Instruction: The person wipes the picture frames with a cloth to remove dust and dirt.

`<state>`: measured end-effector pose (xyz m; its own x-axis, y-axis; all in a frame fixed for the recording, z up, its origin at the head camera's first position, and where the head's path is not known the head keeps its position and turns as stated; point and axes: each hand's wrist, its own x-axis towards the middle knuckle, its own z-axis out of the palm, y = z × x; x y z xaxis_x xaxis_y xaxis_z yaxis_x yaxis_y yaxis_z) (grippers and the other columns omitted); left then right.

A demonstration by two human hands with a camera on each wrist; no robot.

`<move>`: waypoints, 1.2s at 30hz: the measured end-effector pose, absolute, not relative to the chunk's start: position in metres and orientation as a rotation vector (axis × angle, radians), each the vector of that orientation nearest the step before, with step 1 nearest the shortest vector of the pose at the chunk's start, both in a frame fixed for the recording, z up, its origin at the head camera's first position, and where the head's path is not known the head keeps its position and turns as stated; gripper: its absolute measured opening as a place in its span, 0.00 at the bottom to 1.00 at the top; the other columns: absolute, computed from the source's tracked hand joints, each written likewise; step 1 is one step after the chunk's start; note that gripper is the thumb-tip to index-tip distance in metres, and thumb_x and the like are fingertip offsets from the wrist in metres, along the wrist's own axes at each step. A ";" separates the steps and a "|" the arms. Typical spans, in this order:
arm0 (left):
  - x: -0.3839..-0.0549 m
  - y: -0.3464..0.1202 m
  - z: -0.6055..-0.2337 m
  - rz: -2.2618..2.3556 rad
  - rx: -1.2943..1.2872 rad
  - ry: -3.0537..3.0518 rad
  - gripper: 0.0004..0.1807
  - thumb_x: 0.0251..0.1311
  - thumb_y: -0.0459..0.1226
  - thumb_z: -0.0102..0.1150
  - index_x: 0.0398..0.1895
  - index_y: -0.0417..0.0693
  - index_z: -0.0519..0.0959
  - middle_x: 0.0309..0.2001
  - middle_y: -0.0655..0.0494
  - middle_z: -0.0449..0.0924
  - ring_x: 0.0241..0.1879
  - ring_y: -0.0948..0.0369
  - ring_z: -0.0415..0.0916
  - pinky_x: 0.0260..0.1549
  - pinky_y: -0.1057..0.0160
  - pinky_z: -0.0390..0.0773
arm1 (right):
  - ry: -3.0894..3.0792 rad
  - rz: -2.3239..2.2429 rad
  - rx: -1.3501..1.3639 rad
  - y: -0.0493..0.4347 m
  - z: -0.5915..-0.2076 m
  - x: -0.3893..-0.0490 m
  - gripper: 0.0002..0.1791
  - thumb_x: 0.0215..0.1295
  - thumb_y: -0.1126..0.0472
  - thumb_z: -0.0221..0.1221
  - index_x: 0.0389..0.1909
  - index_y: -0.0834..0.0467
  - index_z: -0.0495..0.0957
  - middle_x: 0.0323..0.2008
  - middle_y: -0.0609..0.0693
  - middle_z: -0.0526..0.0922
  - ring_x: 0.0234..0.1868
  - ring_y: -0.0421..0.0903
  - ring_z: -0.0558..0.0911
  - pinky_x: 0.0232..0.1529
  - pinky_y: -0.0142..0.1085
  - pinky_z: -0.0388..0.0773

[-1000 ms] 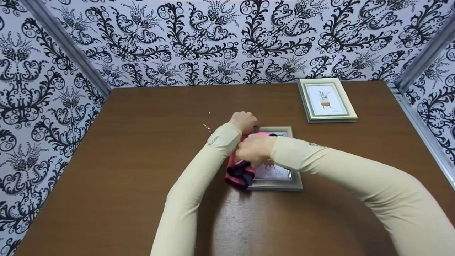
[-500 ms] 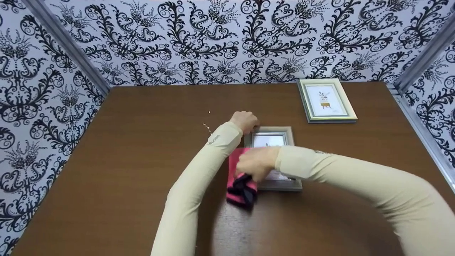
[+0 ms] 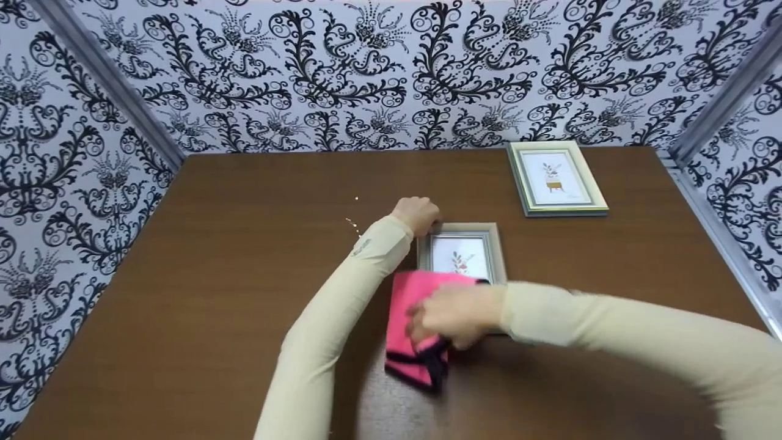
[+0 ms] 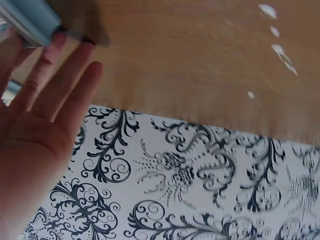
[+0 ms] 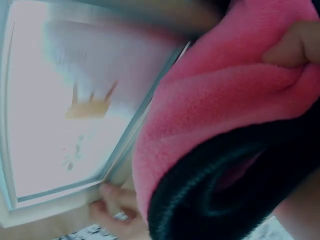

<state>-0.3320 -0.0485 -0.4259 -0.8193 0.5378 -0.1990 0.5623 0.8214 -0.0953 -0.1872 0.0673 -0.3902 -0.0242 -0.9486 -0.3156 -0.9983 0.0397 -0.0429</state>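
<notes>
A picture frame (image 3: pixel 502 260) with a pale border and a plant print lies on the table. My left hand (image 3: pixel 416 215) holds its far left corner; in the left wrist view that hand's fingers (image 4: pixel 75 75) reach to the frame's edge, and the right wrist view shows thumb and fingertips at the corner. In my right hand (image 3: pixel 455 311) is a pink plush cloth (image 3: pixel 406 305) with dark edging, bunched in the fingers. The cloth covers the near left part of the frame and hangs over its near edge. Forearm and cloth hide the frame's near side.
A second pale picture frame (image 3: pixel 556 177) with a similar print lies at the back right of the brown table (image 3: pixel 244 275). Small white marks show on the tabletop left of my left hand. Patterned walls (image 3: pixel 336 73) enclose the back and sides.
My right hand has drawn the cloth down the frame toward me, baring the upper part of the print. The left hand has stayed at the corner.
</notes>
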 end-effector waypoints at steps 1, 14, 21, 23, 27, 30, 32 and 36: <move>-0.330 -0.050 -0.426 -0.211 0.849 2.845 0.09 0.60 0.35 0.61 0.42 0.54 0.85 0.48 0.51 0.82 0.45 0.49 0.80 0.40 0.50 0.81 | 2.047 0.269 -2.051 0.071 -0.389 -0.181 0.24 0.45 0.65 0.71 0.46 0.46 0.81 0.53 0.42 0.80 0.56 0.45 0.77 0.48 0.36 0.78; -0.241 -0.078 -0.409 -0.494 1.207 3.230 0.05 0.55 0.35 0.61 0.34 0.49 0.84 0.37 0.52 0.80 0.32 0.56 0.79 0.25 0.59 0.80 | 2.304 -0.217 -1.845 0.144 -0.336 -0.217 0.25 0.42 0.71 0.71 0.45 0.52 0.82 0.43 0.44 0.84 0.43 0.44 0.83 0.43 0.39 0.80; -0.158 -0.085 -0.420 -0.533 1.401 3.116 0.07 0.47 0.39 0.69 0.32 0.55 0.84 0.32 0.58 0.79 0.30 0.60 0.75 0.22 0.65 0.76 | 2.537 -0.378 -1.395 0.163 -0.323 -0.273 0.18 0.51 0.74 0.64 0.42 0.54 0.83 0.40 0.47 0.85 0.39 0.46 0.84 0.44 0.44 0.80; -0.140 -0.082 -0.425 -0.513 1.454 3.072 0.12 0.45 0.40 0.69 0.37 0.54 0.84 0.35 0.59 0.79 0.33 0.61 0.76 0.25 0.65 0.78 | 2.588 -0.405 -1.311 0.160 -0.322 -0.285 0.15 0.54 0.71 0.65 0.42 0.53 0.83 0.41 0.48 0.85 0.38 0.45 0.83 0.45 0.44 0.79; -0.121 -0.076 -0.433 -0.503 1.557 3.069 0.17 0.45 0.37 0.69 0.42 0.52 0.83 0.41 0.58 0.81 0.41 0.60 0.78 0.35 0.65 0.81 | 2.674 -0.409 -1.324 0.141 -0.329 -0.300 0.18 0.55 0.66 0.67 0.48 0.51 0.81 0.47 0.48 0.84 0.45 0.48 0.82 0.51 0.48 0.76; -0.116 -0.071 -0.438 -0.517 1.598 3.114 0.17 0.47 0.35 0.67 0.44 0.50 0.83 0.41 0.57 0.81 0.42 0.59 0.79 0.37 0.66 0.81 | 2.698 -0.365 -1.477 0.119 -0.342 -0.304 0.23 0.54 0.64 0.69 0.52 0.50 0.80 0.53 0.47 0.81 0.52 0.50 0.79 0.55 0.49 0.73; -0.115 -0.068 -0.442 -0.521 1.615 3.144 0.16 0.49 0.35 0.65 0.44 0.49 0.83 0.40 0.57 0.82 0.38 0.61 0.79 0.37 0.68 0.80 | 2.658 -0.345 -1.606 0.104 -0.354 -0.303 0.22 0.53 0.62 0.69 0.51 0.50 0.80 0.52 0.46 0.81 0.55 0.49 0.78 0.57 0.47 0.72; -0.115 -0.064 -0.448 -0.536 1.599 3.184 0.14 0.52 0.35 0.61 0.44 0.48 0.83 0.37 0.59 0.80 0.31 0.64 0.77 0.29 0.70 0.79 | 2.488 -0.207 -1.754 0.081 -0.376 -0.295 0.23 0.51 0.64 0.70 0.51 0.51 0.80 0.57 0.46 0.79 0.65 0.51 0.69 0.63 0.50 0.65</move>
<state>-0.1149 -0.0643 -0.4485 -0.5223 0.8095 0.2680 0.6770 0.5848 -0.4468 -0.2949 0.0809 -0.3764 -0.3363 -0.9417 0.0043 -0.9295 0.3312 -0.1624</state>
